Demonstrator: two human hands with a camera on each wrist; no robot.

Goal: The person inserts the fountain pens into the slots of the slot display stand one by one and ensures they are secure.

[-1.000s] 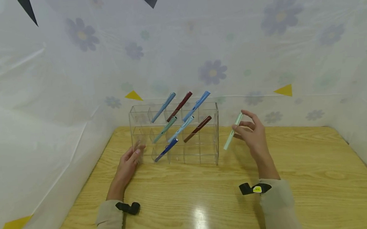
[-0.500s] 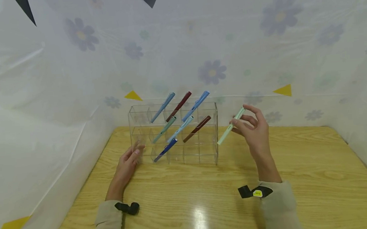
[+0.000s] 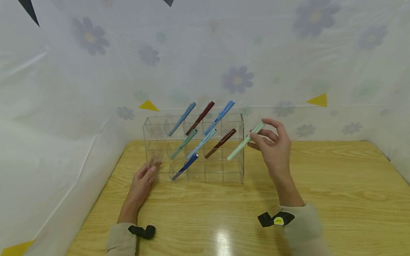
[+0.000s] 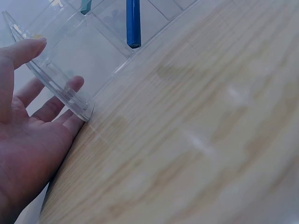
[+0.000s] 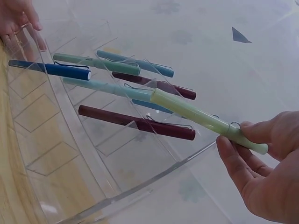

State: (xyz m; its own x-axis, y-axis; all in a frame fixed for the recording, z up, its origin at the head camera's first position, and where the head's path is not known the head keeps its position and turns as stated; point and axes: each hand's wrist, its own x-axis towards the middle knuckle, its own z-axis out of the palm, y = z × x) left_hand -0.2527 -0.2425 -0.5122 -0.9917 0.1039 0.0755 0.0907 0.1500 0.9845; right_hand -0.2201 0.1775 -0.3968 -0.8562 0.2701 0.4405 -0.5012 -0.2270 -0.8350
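Note:
A clear acrylic rack (image 3: 233,172) of square cells stands on the wooden table (image 3: 334,198) and holds several pens tilted up to the right. My right hand (image 3: 273,147) pinches a pale green pen (image 3: 242,144) near its upper end, and the pen's lower tip lies at the rack's right column. In the right wrist view the green pen (image 5: 196,113) points toward the rack (image 5: 70,154), gripped by the right hand (image 5: 261,172). My left hand (image 3: 143,181) rests with straight fingers against the rack's lower left corner, as the left wrist view shows: hand (image 4: 32,126), rack corner (image 4: 84,109).
A dark blue pen (image 3: 185,167) sits in the bottom row, with a dark red pen (image 3: 221,143) in the middle row. Flower-print plastic sheeting (image 3: 67,92) walls the table at left, back and right. Bare wood (image 3: 213,228) lies in front of the rack.
My right hand has carried the green pen leftward from beside the rack to its right column, tilting it flatter. The left hand has stayed against the rack.

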